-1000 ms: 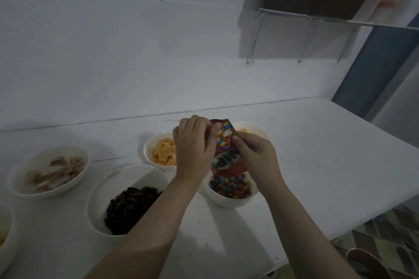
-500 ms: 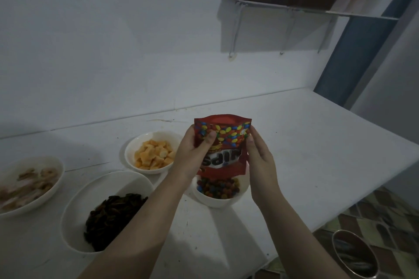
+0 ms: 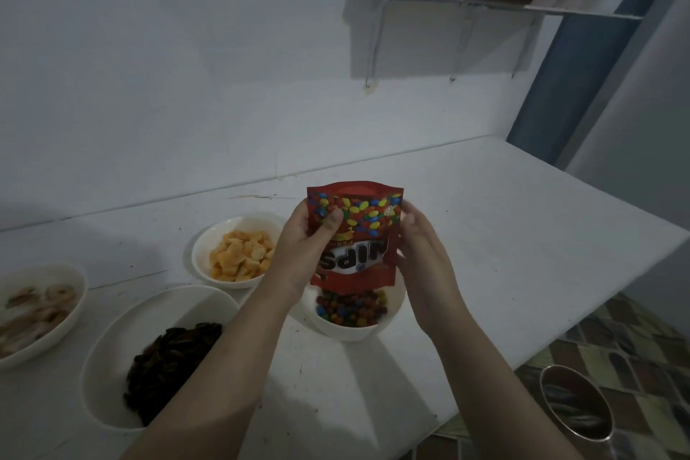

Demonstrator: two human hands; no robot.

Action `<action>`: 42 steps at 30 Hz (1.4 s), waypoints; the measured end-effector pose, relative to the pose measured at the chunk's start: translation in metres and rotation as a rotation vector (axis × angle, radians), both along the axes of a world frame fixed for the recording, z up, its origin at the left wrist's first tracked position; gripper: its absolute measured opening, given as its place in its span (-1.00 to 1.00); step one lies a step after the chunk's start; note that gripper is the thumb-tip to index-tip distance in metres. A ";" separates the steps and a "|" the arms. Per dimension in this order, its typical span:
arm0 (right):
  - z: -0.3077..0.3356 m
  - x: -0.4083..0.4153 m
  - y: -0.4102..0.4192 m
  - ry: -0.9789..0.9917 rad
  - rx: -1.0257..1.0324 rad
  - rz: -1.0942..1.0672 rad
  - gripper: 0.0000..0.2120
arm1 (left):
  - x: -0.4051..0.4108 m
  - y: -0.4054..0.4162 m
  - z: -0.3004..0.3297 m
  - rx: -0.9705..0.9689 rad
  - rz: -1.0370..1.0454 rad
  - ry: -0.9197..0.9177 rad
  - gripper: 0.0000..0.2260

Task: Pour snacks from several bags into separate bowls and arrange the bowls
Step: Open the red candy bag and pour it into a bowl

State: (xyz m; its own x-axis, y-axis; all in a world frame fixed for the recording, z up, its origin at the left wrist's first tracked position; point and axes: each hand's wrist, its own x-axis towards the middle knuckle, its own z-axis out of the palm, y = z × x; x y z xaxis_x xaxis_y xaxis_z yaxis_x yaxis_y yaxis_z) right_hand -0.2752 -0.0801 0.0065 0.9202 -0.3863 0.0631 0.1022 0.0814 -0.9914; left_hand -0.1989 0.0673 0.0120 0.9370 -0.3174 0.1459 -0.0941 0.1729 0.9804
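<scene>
A red candy bag (image 3: 356, 231) hangs upside down, its mouth just above a white bowl (image 3: 349, 330) holding coloured chocolate candies. My left hand (image 3: 306, 254) grips the bag's left edge, thumb across its front. My right hand (image 3: 420, 254) holds the right edge with fingers lying along it. Left of these stand a bowl of yellow crackers (image 3: 213, 273), a larger bowl of dark seeds (image 3: 112, 366) and a bowl of pale ring snacks (image 3: 71, 314).
All bowls stand on a white table (image 3: 504, 235) against a white wall. The table's right edge drops to a tiled floor where a metal pot (image 3: 575, 407) stands. A metal wall shelf (image 3: 504, 6) hangs high at the right.
The bag has turned from edge-on to face me flat and risen slightly above the candy bowl. My view has shifted right, so the bowls sit further left.
</scene>
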 end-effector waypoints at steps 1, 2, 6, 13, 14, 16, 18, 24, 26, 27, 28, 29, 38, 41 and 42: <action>0.003 0.000 0.000 -0.015 -0.005 0.003 -0.65 | 0.000 0.000 0.000 -0.011 -0.012 0.000 -0.61; 0.006 0.000 0.001 -0.019 -0.018 0.030 -0.66 | 0.000 0.001 0.001 -0.018 -0.020 0.004 -0.61; 0.018 -0.001 0.003 -0.053 -0.076 0.052 -0.62 | 0.003 0.003 0.002 -0.029 -0.040 0.005 -0.70; 0.021 -0.001 -0.001 -0.048 -0.051 -0.053 -0.91 | 0.003 0.005 -0.001 -0.043 0.006 -0.006 -0.76; 0.020 -0.001 -0.001 -0.038 -0.037 -0.021 -0.86 | 0.003 0.006 -0.001 -0.055 -0.001 -0.011 -0.74; 0.021 -0.002 0.001 -0.026 -0.022 0.005 -0.84 | 0.003 0.008 -0.001 -0.063 -0.024 -0.013 -0.75; 0.024 -0.001 0.002 -0.040 -0.011 -0.040 -0.89 | 0.004 0.011 -0.001 -0.020 -0.084 -0.014 -0.75; 0.029 0.000 0.008 -0.088 -0.034 -0.102 -0.86 | 0.008 0.019 -0.015 0.140 -0.158 -0.042 -0.81; 0.032 -0.001 0.008 -0.118 0.049 -0.128 -0.89 | 0.008 0.021 -0.018 0.191 -0.216 -0.049 -0.76; 0.034 -0.001 0.007 -0.129 0.078 -0.133 -0.90 | 0.008 0.023 -0.021 0.237 -0.236 -0.058 -0.76; 0.035 -0.001 0.006 -0.131 0.078 -0.132 -0.91 | 0.008 0.024 -0.023 0.282 -0.236 -0.070 -0.78; 0.036 -0.001 0.006 -0.129 0.069 -0.128 -0.91 | 0.008 0.024 -0.024 0.314 -0.225 -0.085 -0.81; 0.030 0.001 0.009 -0.142 0.099 -0.148 -0.93 | 0.012 0.036 -0.019 0.509 -0.226 -0.139 -0.69; 0.033 0.002 0.006 -0.158 0.031 -0.121 -0.92 | 0.011 0.031 -0.009 0.425 -0.181 -0.140 -0.72; 0.033 0.002 0.006 -0.160 -0.002 -0.113 -0.92 | 0.009 0.028 -0.002 0.321 -0.147 -0.114 -0.75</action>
State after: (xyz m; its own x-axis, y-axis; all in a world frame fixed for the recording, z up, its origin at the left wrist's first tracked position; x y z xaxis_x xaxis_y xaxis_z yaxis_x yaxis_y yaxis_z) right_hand -0.2731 -0.0741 0.0396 0.8493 -0.4859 0.2066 0.2673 0.0582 -0.9619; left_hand -0.1895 0.0950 0.0098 0.8616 -0.4937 0.1181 -0.2030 -0.1219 0.9716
